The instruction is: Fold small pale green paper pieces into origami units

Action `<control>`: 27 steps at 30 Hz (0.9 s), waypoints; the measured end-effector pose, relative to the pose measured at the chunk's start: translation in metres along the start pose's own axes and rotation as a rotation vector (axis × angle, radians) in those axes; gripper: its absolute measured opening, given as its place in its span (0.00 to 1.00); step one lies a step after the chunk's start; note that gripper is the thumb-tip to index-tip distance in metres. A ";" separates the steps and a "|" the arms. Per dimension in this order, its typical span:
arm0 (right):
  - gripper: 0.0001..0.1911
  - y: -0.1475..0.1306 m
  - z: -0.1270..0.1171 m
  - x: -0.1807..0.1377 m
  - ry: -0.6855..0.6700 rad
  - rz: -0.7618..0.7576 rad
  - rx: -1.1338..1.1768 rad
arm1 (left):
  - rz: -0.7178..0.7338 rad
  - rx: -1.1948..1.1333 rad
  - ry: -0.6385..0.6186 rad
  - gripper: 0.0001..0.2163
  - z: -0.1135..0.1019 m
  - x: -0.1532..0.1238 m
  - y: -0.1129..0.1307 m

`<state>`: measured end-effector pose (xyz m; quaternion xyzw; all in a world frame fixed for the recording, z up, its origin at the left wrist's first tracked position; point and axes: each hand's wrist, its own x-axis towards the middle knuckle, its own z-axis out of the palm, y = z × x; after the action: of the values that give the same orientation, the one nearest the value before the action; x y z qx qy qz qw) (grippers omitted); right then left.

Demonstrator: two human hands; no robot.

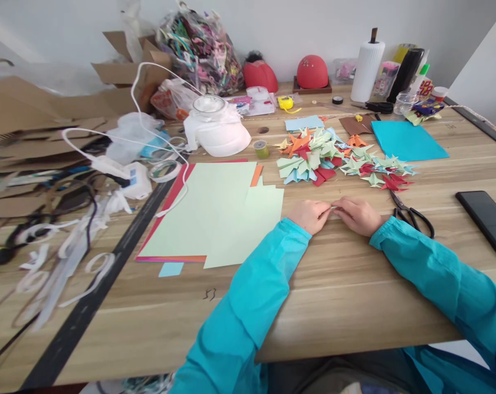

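My left hand (309, 215) and my right hand (358, 215) meet over the table, both closed with fingertips pinched together. Between them shows a sliver of pale paper (333, 208), mostly hidden by the fingers. Just beyond lies a pile of folded paper cranes (309, 158) in pale green, orange, red and blue. Scissors (410, 212) with black handles rest beside my right wrist, partly behind the sleeve. Left of my left hand are large pale green paper sheets (202, 210), stacked over red and orange ones.
A black phone (486, 221) lies at the right. Bright blue paper (410, 140), a white bottle (367, 71) and a yellow tape measure (286, 103) sit farther back. On the left are a white power strip (135, 180), cables and cardboard (30, 109).
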<state>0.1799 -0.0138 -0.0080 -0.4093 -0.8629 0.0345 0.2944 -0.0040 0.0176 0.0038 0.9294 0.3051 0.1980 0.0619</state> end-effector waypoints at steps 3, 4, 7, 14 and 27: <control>0.11 -0.001 0.000 0.000 0.010 0.002 0.005 | 0.020 0.026 -0.026 0.14 -0.004 0.001 0.000; 0.12 -0.001 0.000 0.000 0.011 0.006 0.002 | 0.033 0.050 -0.037 0.14 -0.005 0.002 0.000; 0.12 -0.002 0.001 0.000 0.009 0.016 -0.001 | 0.066 0.126 -0.057 0.13 -0.008 0.003 0.001; 0.11 0.001 0.002 0.000 0.011 0.002 0.019 | 0.059 0.211 -0.139 0.11 -0.013 0.005 0.010; 0.11 0.004 0.004 -0.001 0.019 -0.040 -0.010 | 0.066 0.225 -0.170 0.11 -0.012 0.005 0.013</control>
<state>0.1809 -0.0106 -0.0134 -0.3937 -0.8682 0.0201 0.3012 0.0017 0.0104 0.0198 0.9535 0.2883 0.0850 -0.0236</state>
